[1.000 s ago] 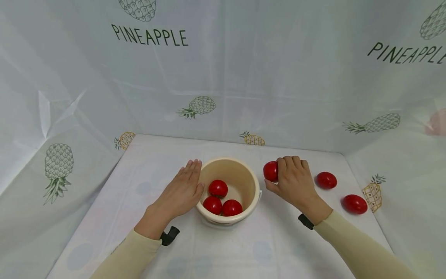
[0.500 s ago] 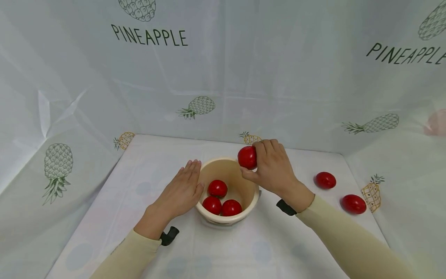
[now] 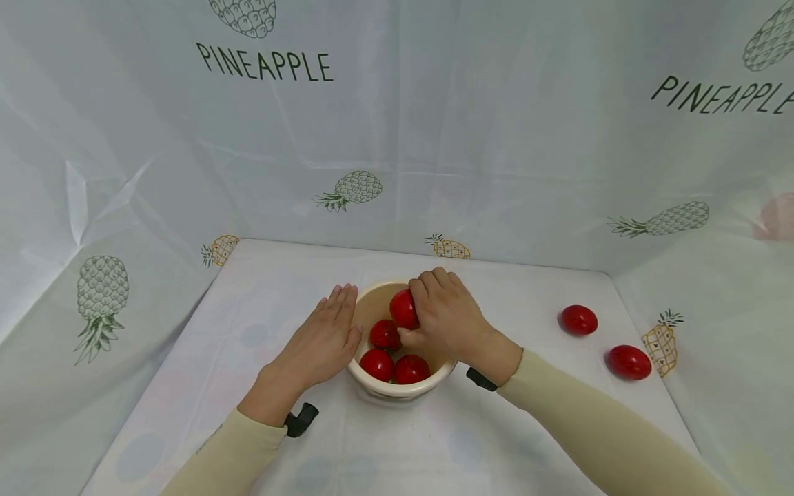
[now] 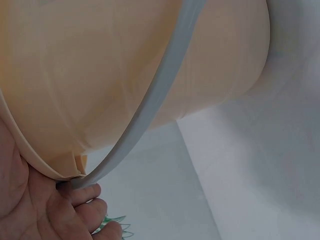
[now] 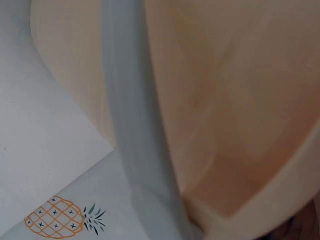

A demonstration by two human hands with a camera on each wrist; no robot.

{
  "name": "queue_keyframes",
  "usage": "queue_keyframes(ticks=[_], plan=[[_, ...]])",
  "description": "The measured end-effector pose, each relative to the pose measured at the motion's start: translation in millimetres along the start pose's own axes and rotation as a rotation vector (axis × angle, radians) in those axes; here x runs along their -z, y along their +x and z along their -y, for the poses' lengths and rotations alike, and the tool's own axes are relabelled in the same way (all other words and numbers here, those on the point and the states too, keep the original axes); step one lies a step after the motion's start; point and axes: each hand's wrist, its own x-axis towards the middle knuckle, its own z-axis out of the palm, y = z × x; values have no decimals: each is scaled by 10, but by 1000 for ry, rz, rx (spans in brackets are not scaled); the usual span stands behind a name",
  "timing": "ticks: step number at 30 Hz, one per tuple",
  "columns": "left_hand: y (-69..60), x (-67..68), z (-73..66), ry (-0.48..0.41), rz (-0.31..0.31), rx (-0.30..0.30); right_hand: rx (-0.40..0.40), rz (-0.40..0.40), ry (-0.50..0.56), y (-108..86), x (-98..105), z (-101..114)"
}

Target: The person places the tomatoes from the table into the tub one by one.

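A cream bucket [image 3: 400, 391] stands mid-table, and its grey handle [image 4: 150, 102] hangs down the side in the left wrist view. My left hand [image 3: 325, 337] rests against the left rim with straight fingers. Over the bucket's opening, my right hand [image 3: 449, 317] grips a smooth round red fruit [image 3: 404, 308], which looks like a tomato or apple. Beneath it lie 3 similar fruits: an upper one [image 3: 385, 335], a lower left one [image 3: 376, 365] and a lower right one [image 3: 412, 370]. The right wrist view shows mostly the bucket's wall [image 5: 75, 65], and the held fruit is hidden there.
Toward the table's right edge lie two more red fruits, a farther one [image 3: 579, 320] and a nearer one [image 3: 628, 362]. A pineapple-printed curtain [image 3: 496, 138] encloses the back and sides of the white table [image 3: 533, 441].
My right hand has carried the red fruit left from beside the bucket, lifting it and then lowering it over the opening. The left hand has stayed at the rim.
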Motion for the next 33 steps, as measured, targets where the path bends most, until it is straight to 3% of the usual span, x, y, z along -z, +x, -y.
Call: queue_keyframes(ticks=[14, 33], plan=[[7, -9, 4, 9, 7, 0, 34, 170, -143, -40, -79, 62], [4, -23, 27, 18, -17, -28, 25, 207, -180, -53, -106, 54]])
